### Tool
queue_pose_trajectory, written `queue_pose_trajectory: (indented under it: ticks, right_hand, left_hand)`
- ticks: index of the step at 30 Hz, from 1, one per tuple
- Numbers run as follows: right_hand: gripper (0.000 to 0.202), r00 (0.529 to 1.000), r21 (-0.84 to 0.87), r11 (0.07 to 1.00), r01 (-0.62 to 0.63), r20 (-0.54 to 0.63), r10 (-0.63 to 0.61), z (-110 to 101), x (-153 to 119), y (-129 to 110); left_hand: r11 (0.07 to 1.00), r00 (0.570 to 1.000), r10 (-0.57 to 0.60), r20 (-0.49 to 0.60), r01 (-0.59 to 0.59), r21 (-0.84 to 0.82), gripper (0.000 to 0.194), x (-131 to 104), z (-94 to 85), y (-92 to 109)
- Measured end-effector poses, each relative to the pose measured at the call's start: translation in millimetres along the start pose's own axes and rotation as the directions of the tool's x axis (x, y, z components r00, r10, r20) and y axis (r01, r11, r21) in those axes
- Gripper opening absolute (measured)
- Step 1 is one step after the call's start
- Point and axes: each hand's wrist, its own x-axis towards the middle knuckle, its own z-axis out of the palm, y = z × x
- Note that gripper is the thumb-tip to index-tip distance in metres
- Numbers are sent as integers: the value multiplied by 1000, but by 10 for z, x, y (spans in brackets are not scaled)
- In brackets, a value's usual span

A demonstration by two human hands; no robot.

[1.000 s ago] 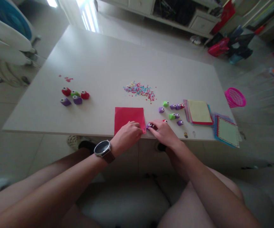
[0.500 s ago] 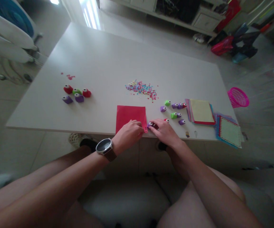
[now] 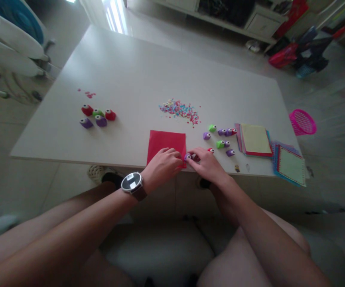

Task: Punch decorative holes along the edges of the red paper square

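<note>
A red square sheet (image 3: pixel 166 142) lies at the table's front edge. My left hand (image 3: pixel 164 162), with a watch at the wrist, rests over its lower right part, fingers curled together at the sheet's right edge. My right hand (image 3: pixel 205 162) grips a small purple punch (image 3: pixel 188 157) with a white top at the sheet's lower right edge. Just right of that hand, a red punch (image 3: pixel 210 150) is partly hidden. Several green, purple and red punches, among them a green one (image 3: pixel 220 144), stand farther right.
Colourful paper bits (image 3: pixel 180 109) lie mid-table, with red bits (image 3: pixel 89 95) at the left above several punches (image 3: pixel 101 120). Stacked sheets (image 3: pixel 254 139) and patterned sheets (image 3: pixel 290 165) lie at the right. A pink basket (image 3: pixel 303 122) stands beyond the table.
My right hand has moved the purple punch slightly left, onto the red sheet's edge. The view has shifted a little.
</note>
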Motion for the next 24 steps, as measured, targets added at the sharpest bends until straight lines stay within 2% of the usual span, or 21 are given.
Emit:
queue_pose_trajectory:
  ticks: [5,9,24]
  right_hand:
    - [12,998,26,998,-54,-17,54,0,26,17]
    - [11,997,70,994,-84,6,83,15,51,29]
    - [9,996,94,991,-92,27,89,51,124,25]
  left_hand:
    - [997,996,-69,-49,71,32,20,-23,25,-25]
    - [998,998,-55,-23,56,17,24,-28,66,-56]
    - [1000,998,-25,-61,25,-10,24,-21,98,-97]
